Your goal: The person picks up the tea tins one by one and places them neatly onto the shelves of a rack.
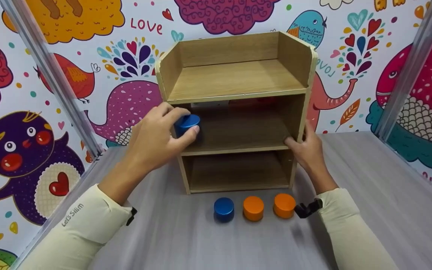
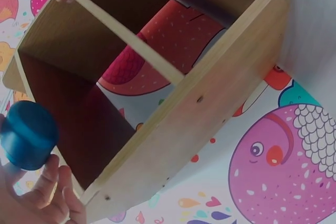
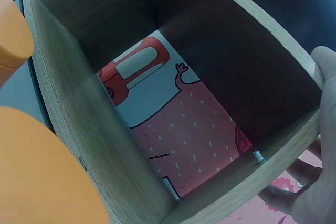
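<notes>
A small wooden shelf (image 1: 238,150) with an open top tray and two compartments below stands on the table. Between thumb and fingers, my left hand (image 1: 159,131) pinches a blue cylinder (image 1: 189,122) at the left front of the middle compartment. The left wrist view shows that same blue cylinder (image 2: 30,135) near the compartment's edge. On the other side, my right hand (image 1: 308,148) grips the shelf's right side panel, thumb at the front edge and fingers around the outside. In the right wrist view the right hand (image 3: 320,171) lies against the panel's edge.
On the table before the shelf stand a second blue cylinder (image 1: 224,209) and two orange cylinders, one in the middle (image 1: 253,208) and one at the right (image 1: 284,206). Patterned walls (image 1: 133,56) enclose the grey table (image 1: 186,240) behind and at the sides.
</notes>
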Demonstrator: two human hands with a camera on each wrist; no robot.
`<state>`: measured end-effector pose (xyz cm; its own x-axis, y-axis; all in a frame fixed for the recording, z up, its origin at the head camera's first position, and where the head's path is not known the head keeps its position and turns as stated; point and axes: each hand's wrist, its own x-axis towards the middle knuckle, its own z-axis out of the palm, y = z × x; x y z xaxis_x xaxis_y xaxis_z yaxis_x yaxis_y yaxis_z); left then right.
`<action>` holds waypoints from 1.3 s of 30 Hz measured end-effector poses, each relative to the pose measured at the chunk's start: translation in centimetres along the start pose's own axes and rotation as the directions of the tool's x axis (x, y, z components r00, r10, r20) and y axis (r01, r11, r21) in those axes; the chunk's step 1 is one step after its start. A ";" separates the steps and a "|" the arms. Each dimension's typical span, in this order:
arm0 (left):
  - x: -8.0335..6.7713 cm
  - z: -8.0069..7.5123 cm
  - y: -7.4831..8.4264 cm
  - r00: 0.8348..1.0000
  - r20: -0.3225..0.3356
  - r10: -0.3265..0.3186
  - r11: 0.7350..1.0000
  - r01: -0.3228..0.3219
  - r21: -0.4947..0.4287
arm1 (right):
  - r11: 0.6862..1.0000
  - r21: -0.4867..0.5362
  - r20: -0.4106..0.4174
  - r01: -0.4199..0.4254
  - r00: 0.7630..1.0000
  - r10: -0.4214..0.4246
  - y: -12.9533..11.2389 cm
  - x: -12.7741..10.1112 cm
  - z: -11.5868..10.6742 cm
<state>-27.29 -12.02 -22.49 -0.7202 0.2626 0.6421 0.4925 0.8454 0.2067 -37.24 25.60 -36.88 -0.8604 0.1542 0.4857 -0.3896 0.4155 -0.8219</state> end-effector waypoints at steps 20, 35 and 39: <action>3.3 -1.8 0.2 0.998 -0.022 -0.051 0.999 0.051 0.016 | 0.999 0.031 0.010 0.012 1.000 -0.012 0.0 -0.1 0.1; 5.4 -2.9 0.8 0.996 -0.044 -0.075 0.997 0.075 -0.003 | 1.000 0.006 0.000 0.012 1.000 -0.012 0.2 -0.1 0.1; 5.8 -2.9 1.0 0.997 -0.043 -0.071 0.997 0.072 0.006 | 1.000 0.020 0.010 0.009 1.000 -0.009 0.1 -0.1 0.0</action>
<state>-29.59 -11.01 -16.45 -0.7318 0.1814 0.6569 0.4370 0.8646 0.2480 -37.19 25.59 -37.04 -0.8602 0.1415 0.4900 -0.4035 0.3986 -0.8236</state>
